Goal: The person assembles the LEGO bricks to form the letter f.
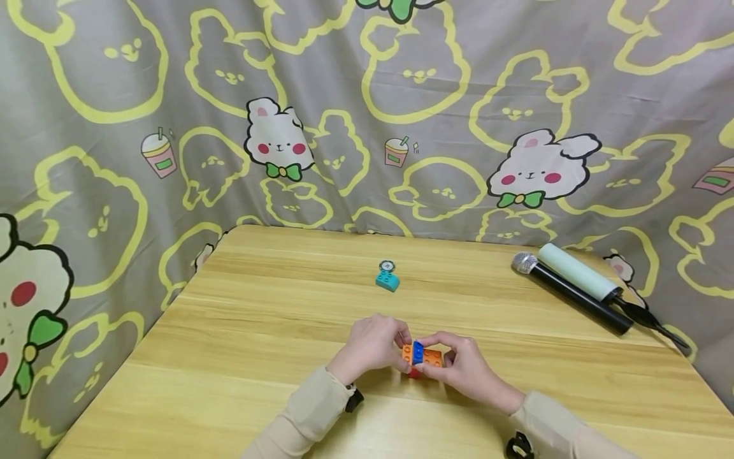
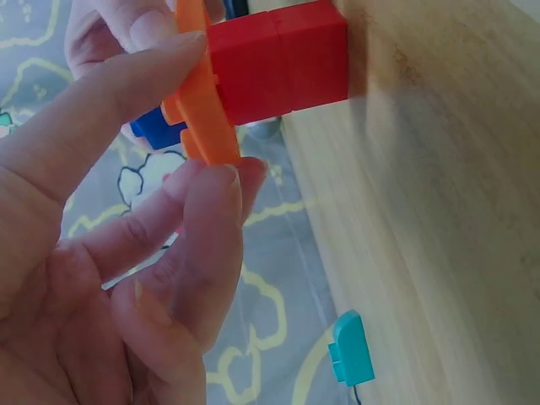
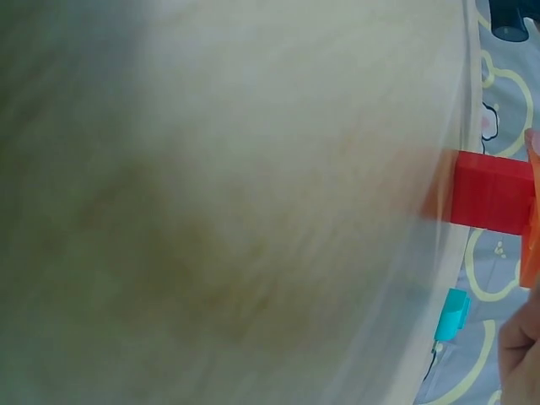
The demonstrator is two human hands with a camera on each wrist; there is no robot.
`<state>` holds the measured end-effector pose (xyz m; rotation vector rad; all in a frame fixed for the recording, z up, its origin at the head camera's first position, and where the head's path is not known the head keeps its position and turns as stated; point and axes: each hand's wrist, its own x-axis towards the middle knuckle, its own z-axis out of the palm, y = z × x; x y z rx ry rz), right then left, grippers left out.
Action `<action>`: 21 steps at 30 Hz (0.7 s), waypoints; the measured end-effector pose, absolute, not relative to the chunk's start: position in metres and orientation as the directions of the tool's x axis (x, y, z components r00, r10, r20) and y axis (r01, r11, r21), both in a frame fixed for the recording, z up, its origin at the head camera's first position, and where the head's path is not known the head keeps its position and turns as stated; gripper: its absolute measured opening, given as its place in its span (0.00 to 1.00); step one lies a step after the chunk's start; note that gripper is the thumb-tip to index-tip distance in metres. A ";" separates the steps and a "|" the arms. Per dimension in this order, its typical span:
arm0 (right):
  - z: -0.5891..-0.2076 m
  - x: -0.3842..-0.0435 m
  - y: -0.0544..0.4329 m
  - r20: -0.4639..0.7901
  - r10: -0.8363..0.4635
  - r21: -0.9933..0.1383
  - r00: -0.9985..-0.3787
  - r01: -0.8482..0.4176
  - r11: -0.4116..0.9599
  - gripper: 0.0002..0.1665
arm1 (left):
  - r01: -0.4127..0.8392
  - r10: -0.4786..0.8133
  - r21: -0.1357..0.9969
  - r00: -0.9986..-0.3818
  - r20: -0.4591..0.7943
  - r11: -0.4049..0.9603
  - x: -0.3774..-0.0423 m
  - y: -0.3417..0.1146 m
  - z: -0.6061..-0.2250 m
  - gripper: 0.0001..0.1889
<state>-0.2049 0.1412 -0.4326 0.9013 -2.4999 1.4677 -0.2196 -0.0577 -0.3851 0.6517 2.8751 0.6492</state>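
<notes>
A long orange toy brick (image 1: 434,358) lies flat on top of two stacked red bricks (image 2: 278,63), which stand upright on the table. Across the orange brick sits a small blue brick (image 1: 418,352). My left hand (image 1: 374,344) pinches the orange brick's left end between thumb and fingers. On the other side, my right hand (image 1: 467,366) holds the blue brick between thumb and index finger. In the right wrist view only the red bricks (image 3: 494,192), the orange edge (image 3: 530,253) and parts of fingers show at the right border.
Farther back on the wooden table (image 1: 258,299) lie a teal brick (image 1: 387,281) and a small round patterned disc (image 1: 387,266). A black microphone (image 1: 579,296) and a pale green cylinder with a black handle (image 1: 579,272) lie at the right. A patterned curtain (image 1: 338,76) hangs behind.
</notes>
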 end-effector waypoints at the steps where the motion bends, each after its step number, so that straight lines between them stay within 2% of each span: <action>1: -0.432 -0.205 0.141 0.371 -0.437 -0.763 -0.819 -0.538 0.360 0.17 | 0.388 0.441 0.431 -0.897 -0.024 0.814 -0.219 -0.058 -0.385 0.17; 21: -0.429 -0.203 0.140 0.365 -0.431 -0.754 -0.825 -0.533 0.382 0.17 | 0.401 0.455 0.461 -0.891 -0.007 0.792 -0.220 -0.058 -0.387 0.16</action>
